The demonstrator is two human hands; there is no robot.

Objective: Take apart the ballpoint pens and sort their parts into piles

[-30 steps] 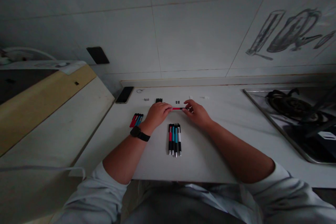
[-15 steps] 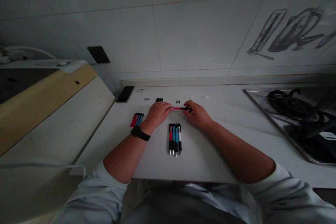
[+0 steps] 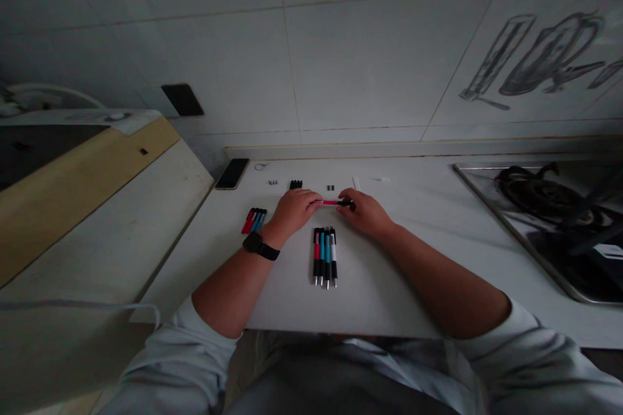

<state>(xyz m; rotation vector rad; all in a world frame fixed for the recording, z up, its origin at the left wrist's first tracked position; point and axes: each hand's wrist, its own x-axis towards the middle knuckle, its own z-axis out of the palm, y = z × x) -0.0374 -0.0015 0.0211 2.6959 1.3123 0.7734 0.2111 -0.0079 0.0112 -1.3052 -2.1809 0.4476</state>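
A red pen [image 3: 329, 202] with a black end lies level between my hands, just above the counter. My left hand [image 3: 296, 209] is closed on its left end, and my right hand [image 3: 363, 211] pinches the black end; the fingers hide both tips. Nearer me, several pens [image 3: 325, 256] in red, blue and white lie side by side, metal tips toward me. Left of my left wrist sits a group of red and blue pen barrels [image 3: 254, 220]. Behind my left hand are small black parts [image 3: 296, 185]. Two tiny dark pieces [image 3: 331, 187] lie beyond the held pen.
A phone [image 3: 232, 174] rests at the counter's back left, beside small metal pieces [image 3: 273, 182]. Thin white sticks [image 3: 355, 183] lie behind my right hand. On the right is a gas stove [image 3: 535, 207]; a tiled wall [image 3: 360, 71] rises behind.
My right fingers have shifted slightly left along the pen, covering more of its black end. My left hand stays nearly still on the other end.
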